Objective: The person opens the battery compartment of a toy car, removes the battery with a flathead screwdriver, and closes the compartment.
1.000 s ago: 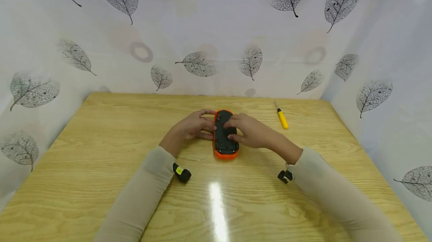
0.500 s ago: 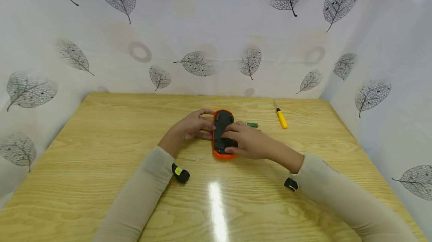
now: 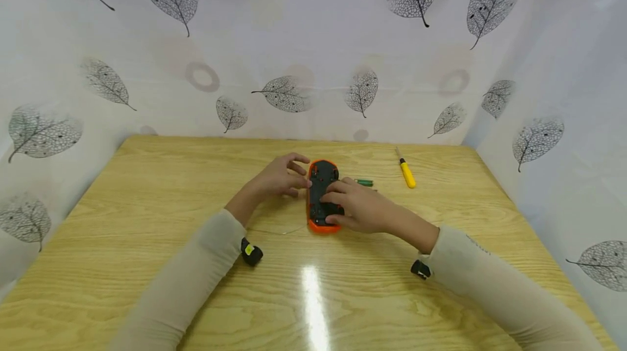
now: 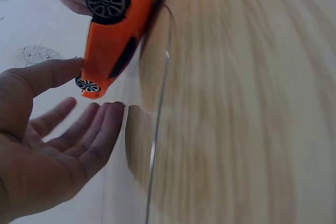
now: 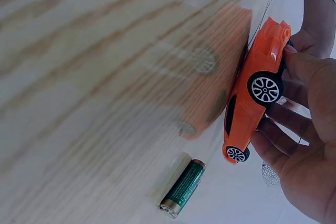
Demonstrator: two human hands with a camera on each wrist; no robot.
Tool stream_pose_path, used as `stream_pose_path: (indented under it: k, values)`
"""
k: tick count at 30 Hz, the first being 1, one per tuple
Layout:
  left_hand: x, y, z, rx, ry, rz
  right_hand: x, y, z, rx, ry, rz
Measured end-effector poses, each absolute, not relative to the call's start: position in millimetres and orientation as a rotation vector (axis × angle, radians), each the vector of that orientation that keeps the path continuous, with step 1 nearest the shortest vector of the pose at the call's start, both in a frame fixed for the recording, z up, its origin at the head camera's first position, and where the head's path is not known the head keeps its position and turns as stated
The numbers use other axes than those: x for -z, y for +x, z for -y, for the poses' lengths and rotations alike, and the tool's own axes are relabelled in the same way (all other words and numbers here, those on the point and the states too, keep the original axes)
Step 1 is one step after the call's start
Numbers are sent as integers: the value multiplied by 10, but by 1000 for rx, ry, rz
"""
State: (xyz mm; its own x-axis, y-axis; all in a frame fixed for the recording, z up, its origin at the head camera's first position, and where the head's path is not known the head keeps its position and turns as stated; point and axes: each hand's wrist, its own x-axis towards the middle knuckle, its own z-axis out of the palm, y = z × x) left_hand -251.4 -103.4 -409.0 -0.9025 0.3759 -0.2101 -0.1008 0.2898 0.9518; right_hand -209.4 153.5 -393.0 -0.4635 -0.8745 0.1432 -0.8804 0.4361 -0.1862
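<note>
An orange toy car [image 3: 318,177] lies upside down on the table, its black underside up. My right hand [image 3: 362,207] rests on that underside; fingers and thumb are spread and slightly bent over it. In the right wrist view, the car's wheels [image 5: 265,88] show beside the fingers. My left hand [image 3: 276,177] is held at the car's left side, fingers loosely spread and nothing gripped. Its thumb [image 4: 60,72] reaches the car's end by a wheel, perhaps touching. A green battery [image 5: 184,187] lies right of the car, partly hidden by my right hand in the head view.
A yellow-handled screwdriver [image 3: 407,174] lies at the back right of the wooden table [image 3: 196,177]. One thin wire [image 4: 155,140] runs across the tabletop left of the car. A leaf-print cloth [image 3: 294,30] hangs behind and along both sides.
My right hand has shifted toward the car's near end, bringing the green battery into sight. My left hand has drawn slightly left, its fingers coming away from the car's side.
</note>
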Motion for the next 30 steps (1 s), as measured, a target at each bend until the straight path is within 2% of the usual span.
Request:
stream_pose_path:
  k: [7, 14, 19, 30]
  values:
    - [4082, -2569, 1022, -1173, 820, -2700, 3918, -2103, -1538, -349, 1627, 2647]
    - [4002, -2623, 984, -616, 1322, -2779, 3899, -2109, -1542, -339, 1652, 2637]
    - [3964, -2650, 956, -414, 1485, -2706, 3897, -2124, -1552, -330, 1669, 2637]
    - [3962, -2579, 1052, -342, 1530, -2739, 3851, -2190, -1662, -394, 1759, 2683]
